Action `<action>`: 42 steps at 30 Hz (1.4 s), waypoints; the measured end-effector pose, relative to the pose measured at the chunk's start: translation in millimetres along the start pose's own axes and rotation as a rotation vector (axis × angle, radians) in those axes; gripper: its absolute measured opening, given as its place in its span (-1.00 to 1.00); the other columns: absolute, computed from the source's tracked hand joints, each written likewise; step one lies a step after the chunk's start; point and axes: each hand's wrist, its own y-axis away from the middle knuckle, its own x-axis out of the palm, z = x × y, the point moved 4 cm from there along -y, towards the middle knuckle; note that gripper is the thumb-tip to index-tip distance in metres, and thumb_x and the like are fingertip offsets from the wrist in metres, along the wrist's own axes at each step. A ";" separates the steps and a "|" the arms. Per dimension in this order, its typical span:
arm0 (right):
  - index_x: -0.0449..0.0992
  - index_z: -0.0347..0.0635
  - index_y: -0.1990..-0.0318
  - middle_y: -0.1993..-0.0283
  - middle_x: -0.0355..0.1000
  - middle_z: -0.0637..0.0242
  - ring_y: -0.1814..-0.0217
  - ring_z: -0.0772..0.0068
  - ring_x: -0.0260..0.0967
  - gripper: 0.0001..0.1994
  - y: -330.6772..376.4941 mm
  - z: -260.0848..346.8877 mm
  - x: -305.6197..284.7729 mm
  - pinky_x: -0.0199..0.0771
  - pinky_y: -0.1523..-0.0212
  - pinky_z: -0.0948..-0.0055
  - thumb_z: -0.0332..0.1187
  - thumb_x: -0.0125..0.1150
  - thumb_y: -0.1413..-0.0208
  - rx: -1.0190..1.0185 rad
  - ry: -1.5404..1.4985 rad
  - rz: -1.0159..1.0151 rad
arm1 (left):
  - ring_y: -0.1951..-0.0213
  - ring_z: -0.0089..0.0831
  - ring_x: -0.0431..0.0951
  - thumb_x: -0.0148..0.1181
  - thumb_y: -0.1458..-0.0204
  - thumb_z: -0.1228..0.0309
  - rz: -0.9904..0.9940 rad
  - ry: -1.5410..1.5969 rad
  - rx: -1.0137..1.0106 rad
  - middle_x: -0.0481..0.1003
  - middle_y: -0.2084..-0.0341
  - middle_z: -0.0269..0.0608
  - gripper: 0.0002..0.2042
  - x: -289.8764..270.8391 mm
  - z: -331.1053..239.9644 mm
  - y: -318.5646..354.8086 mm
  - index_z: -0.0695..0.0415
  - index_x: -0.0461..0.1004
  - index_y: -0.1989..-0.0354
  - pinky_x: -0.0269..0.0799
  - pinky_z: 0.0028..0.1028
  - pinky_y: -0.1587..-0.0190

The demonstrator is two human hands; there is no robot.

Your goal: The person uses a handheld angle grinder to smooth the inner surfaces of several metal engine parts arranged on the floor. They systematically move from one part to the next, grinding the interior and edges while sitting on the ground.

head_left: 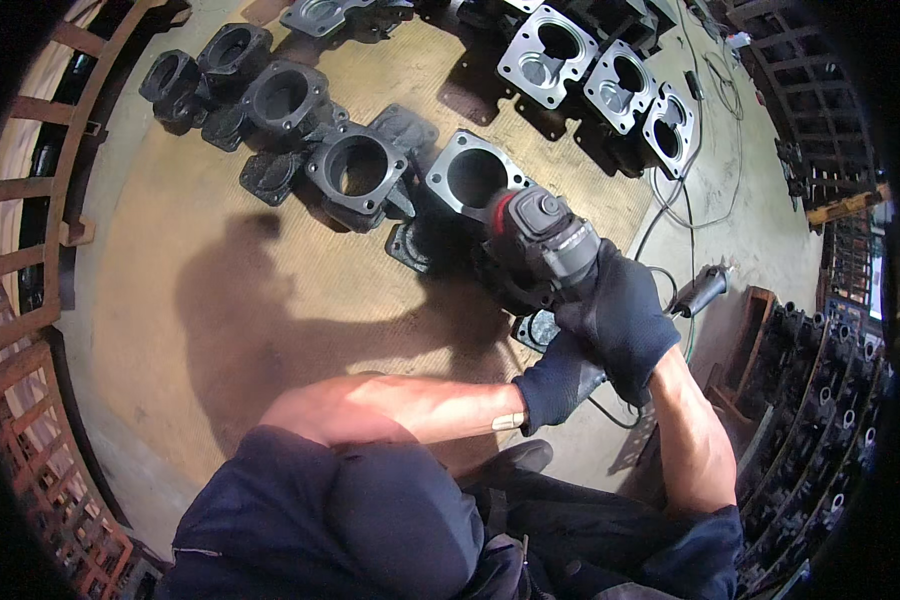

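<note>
An angle grinder (550, 235) with a dark grey head and a red edge is held over the castings. My right hand (630, 320), in a dark work glove, is closed round the grinder's body. Just below it, my left hand (560, 385), gloved too, grips the grinder, its fingers mostly hidden by my right hand and the tool. The grinder's front end overlaps the bright flange of a cast-metal housing (470, 165); I cannot tell whether the disc touches it. Left of it stands another housing (358, 172) with a round bore.
Several dark housings (280, 95) stand at the far left, and housings with bright machined faces (550, 55) at the far right. A black corded hand tool (705, 290) and cables lie on the right floor. Slatted crates (20, 270) line the left; rows of dark parts (820, 400) fill the right.
</note>
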 end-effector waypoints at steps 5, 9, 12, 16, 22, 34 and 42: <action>0.46 -0.34 0.24 0.36 0.48 -0.13 0.26 -0.11 0.48 -0.52 -17.6 16.3 33.1 0.48 0.18 0.19 -0.20 0.31 0.36 -0.093 -0.023 0.074 | -0.14 -0.41 0.29 -0.11 -0.19 0.55 -0.187 -0.328 0.025 0.27 -0.10 -0.14 -0.64 -23.0 -31.2 22.5 0.26 0.14 -0.16 0.21 -0.43 -0.22; 0.45 -0.34 0.23 0.33 0.49 -0.13 0.26 -0.13 0.47 -0.51 -15.8 23.0 26.9 0.48 0.16 0.18 -0.20 0.31 0.36 -0.089 0.070 0.051 | -0.13 -0.44 0.29 -0.08 -0.17 0.58 0.232 0.173 0.260 0.29 -0.08 -0.14 -0.64 -27.5 -26.4 12.9 0.28 0.15 -0.16 0.25 -0.46 -0.19; 0.43 -0.36 0.23 0.35 0.49 -0.13 0.24 -0.14 0.47 -0.51 -17.2 21.4 36.1 0.48 0.16 0.17 -0.19 0.32 0.34 -0.112 -0.027 0.078 | -0.13 -0.44 0.29 -0.07 -0.17 0.58 -0.048 -0.432 0.207 0.29 -0.08 -0.15 -0.64 -34.8 -29.8 24.3 0.28 0.15 -0.16 0.25 -0.47 -0.18; 0.41 -0.36 0.20 0.38 0.49 -0.09 0.25 -0.08 0.50 -0.52 -5.6 7.7 6.0 0.49 0.23 0.22 -0.29 0.30 0.34 0.030 0.136 0.024 | -0.13 -0.45 0.29 -0.11 -0.19 0.59 0.002 -0.383 0.074 0.27 -0.08 -0.15 -0.65 4.6 -16.4 7.8 0.28 0.14 -0.16 0.23 -0.47 -0.19; 0.41 -0.38 0.17 0.39 0.49 -0.09 0.28 -0.07 0.50 -0.47 -12.8 21.6 15.7 0.50 0.22 0.22 -0.28 0.32 0.39 -0.033 0.062 0.055 | -0.16 -0.41 0.28 -0.12 -0.21 0.53 -0.055 -0.086 0.022 0.25 -0.12 -0.12 -0.65 -0.7 -31.6 17.0 0.26 0.12 -0.17 0.23 -0.43 -0.22; 0.41 -0.36 0.20 0.39 0.49 -0.09 0.29 -0.08 0.50 -0.49 -5.5 21.3 13.2 0.50 0.23 0.21 -0.24 0.31 0.38 -0.034 0.076 0.027 | -0.18 -0.32 0.28 -0.20 -0.25 0.45 -0.039 -0.108 0.032 0.21 -0.15 -0.06 -0.64 2.2 -27.5 14.8 0.25 0.08 -0.20 0.24 -0.38 -0.23; 0.41 -0.37 0.23 0.41 0.49 -0.07 0.32 -0.09 0.50 -0.49 5.2 11.0 -2.5 0.50 0.25 0.21 -0.27 0.31 0.43 0.035 0.172 0.000 | -0.20 -0.31 0.26 -0.18 -0.23 0.47 0.016 -0.060 -0.014 0.21 -0.16 -0.04 -0.62 16.1 -13.0 10.9 0.26 0.06 -0.21 0.25 -0.37 -0.23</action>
